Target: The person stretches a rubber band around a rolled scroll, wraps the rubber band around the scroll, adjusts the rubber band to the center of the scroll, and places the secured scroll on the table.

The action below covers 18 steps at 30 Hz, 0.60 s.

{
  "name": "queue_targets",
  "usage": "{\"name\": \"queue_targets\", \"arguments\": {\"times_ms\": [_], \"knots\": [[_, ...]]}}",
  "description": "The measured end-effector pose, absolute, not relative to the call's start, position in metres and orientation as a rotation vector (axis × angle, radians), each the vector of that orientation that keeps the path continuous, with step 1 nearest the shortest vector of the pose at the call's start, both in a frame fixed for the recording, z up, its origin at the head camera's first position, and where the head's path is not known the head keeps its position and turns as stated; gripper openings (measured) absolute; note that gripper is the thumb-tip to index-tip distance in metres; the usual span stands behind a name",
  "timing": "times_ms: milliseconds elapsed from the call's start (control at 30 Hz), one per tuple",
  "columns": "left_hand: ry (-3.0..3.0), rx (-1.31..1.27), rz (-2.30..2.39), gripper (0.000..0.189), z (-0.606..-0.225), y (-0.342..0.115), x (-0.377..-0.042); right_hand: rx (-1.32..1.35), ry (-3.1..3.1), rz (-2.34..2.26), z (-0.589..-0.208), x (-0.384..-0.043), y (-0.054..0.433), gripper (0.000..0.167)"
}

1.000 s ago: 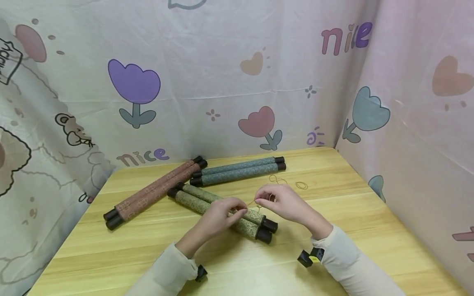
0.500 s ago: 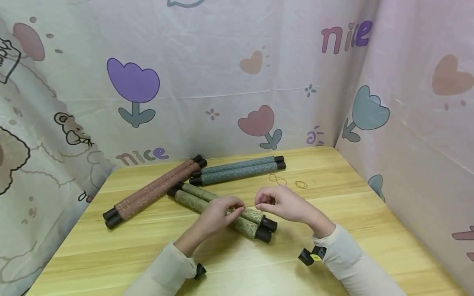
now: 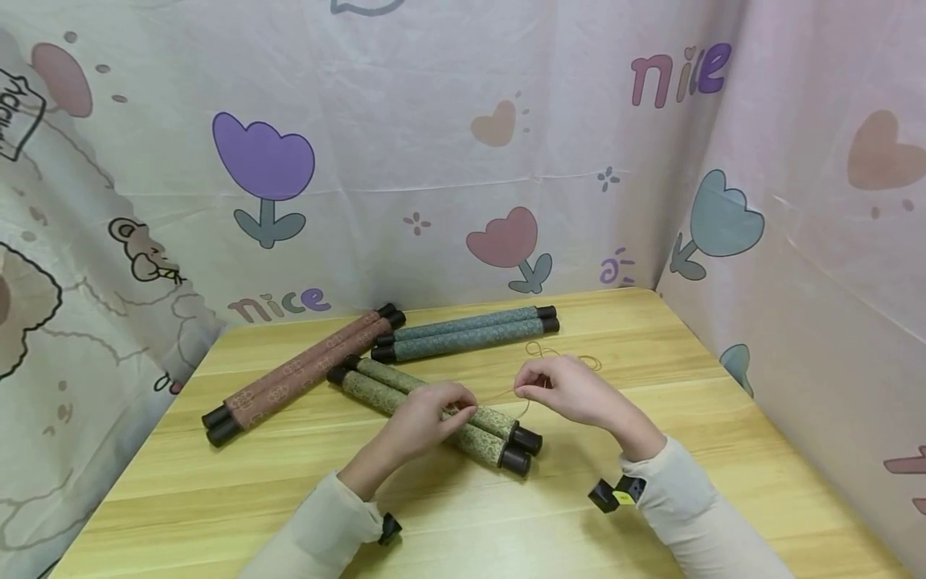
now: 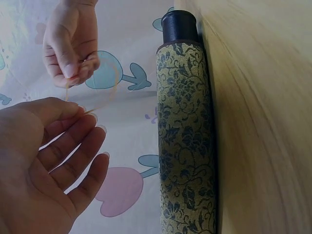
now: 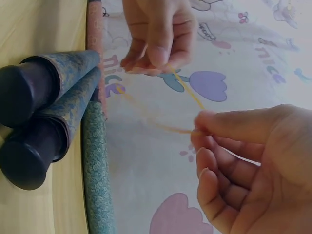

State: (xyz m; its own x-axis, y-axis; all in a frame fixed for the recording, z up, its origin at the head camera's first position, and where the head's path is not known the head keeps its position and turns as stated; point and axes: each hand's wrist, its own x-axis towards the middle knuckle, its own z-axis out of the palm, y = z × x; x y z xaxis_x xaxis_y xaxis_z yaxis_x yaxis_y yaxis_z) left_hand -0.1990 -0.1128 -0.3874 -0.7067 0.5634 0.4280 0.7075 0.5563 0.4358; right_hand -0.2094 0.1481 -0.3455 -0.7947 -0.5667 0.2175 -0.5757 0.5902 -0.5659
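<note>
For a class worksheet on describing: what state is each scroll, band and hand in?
Green scroll: rolled, lying flat
Red scroll: rolled, lying flat
Blue scroll: rolled, lying flat
Held band: partly straight, partly curving
Loose bands: looped, partly hidden
Left hand: pinching held band
Right hand: pinching held band

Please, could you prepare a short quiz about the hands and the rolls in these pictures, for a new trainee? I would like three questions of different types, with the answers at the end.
1. True or false: the left hand and the right hand pinch the same thin yellowish strand.
2. Where on the table do the blue rolls lie? A) along the near edge; B) toward the back; C) beneath the left hand.
3. How many patterned rolls lie on the table in total?

Key: 1. True. 2. B. 3. Six: the two blue rolls, two red rolls and two olive-green rolls.
</note>
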Motion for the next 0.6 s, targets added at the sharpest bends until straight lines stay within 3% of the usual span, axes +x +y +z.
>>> {"name": "queue_targets", "arguments": {"times_ms": [367, 600], "knots": [[-2.607, -1.044, -0.805, 0.006, -0.3889, -0.1113, -0.1989, 0.916, -2.539, 1.616, -0.3382, -0.2131, 0.1552, 0.01], [-2.629, -1.064, -0.8, 0.006, -0.3903, -0.11, -0.1988, 0.912, -2.443, 1.766, -0.3391, -0.213, 0.1539, 0.009]]}}
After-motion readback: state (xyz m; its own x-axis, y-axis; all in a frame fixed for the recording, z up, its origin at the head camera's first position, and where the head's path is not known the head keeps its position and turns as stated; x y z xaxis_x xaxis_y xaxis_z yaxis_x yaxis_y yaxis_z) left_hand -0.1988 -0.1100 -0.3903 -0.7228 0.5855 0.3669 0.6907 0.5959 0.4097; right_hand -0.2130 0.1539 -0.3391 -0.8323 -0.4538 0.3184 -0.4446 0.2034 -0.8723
